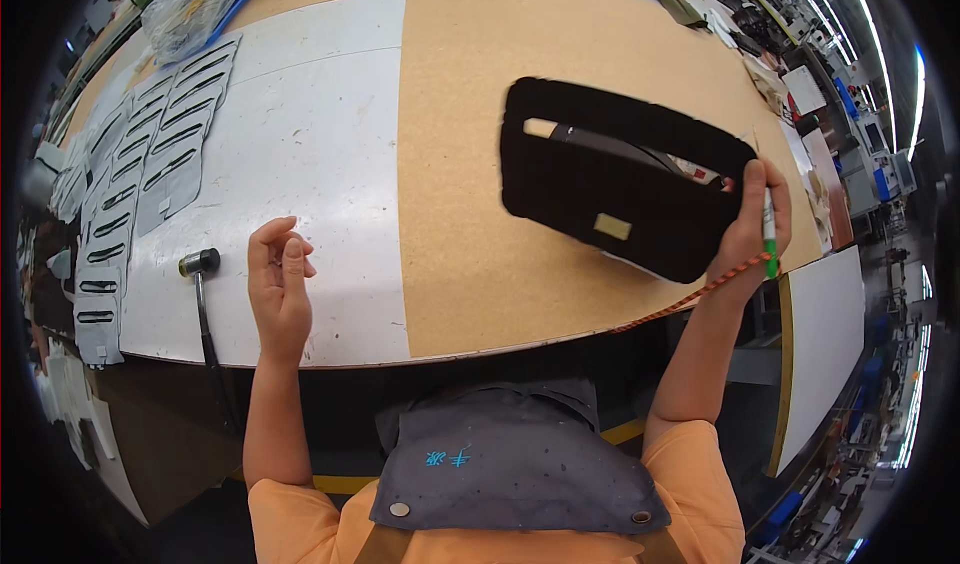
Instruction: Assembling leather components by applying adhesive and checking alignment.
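My right hand (pixel 757 214) grips the right edge of a black, round-cornered panel (pixel 590 184), tilted above the tan part of the table. A long slot runs along the panel's upper half, with a small tan patch (pixel 612 226) below it. Also at my right hand is a white-and-green pen (pixel 769 226), with an orange-and-black cord (pixel 690 299) close by it. Over the white part of the table my left hand (pixel 281 289) is raised, its fingers loosely curled and nothing visible in them. A hammer (pixel 202 294) with a black handle lies to its left.
Rows of grey slotted pieces (pixel 170 144) overlap along the table's left side. Behind them sits a clear plastic bag (pixel 192 9) on something blue. Assorted material lies along the far right edge, and a white board (pixel 825 339) stands at the near right.
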The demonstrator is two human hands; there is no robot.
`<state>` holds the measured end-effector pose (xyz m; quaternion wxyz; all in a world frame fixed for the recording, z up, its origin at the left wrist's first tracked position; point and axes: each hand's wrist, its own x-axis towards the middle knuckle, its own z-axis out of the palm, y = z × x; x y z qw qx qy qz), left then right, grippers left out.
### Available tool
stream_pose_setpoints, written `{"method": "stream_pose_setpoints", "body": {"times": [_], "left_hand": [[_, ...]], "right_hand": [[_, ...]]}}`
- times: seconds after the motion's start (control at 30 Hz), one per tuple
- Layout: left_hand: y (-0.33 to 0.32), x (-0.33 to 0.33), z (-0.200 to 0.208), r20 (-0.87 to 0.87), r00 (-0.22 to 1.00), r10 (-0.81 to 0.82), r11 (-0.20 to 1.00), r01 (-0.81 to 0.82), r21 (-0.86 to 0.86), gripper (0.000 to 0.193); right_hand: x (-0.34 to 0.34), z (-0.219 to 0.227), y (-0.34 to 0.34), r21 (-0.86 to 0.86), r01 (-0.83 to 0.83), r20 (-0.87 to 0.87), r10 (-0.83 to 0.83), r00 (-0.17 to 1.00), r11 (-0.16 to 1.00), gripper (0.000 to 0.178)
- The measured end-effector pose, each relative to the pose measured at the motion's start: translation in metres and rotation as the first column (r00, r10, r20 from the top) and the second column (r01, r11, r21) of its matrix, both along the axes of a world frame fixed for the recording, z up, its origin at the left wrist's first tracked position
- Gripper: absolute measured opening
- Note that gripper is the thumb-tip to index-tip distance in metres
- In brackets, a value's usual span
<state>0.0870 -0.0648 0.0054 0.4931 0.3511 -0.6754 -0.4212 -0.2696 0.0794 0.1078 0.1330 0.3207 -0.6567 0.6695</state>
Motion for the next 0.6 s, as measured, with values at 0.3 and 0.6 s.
{"method": "stream_pose_setpoints", "body": {"times": [0.3,0.6], "left_hand": [[-0.073,0.093,-0.002,0.359,0.866,0.347,0.938,-0.317,-0.141,0.018],[-0.193,0.156,-0.018,0.839,0.257,0.48,0.873,-0.234,-0.428,0.036]], "right_hand": [[-0.109,-0.056,0.021,0.542,0.363,-0.462,-0.092,0.882,0.758,0.028],[-0.04,-0.004,0.045,0.444,0.158,-0.165,-0.092,0.982,0.882,0.03]]}}
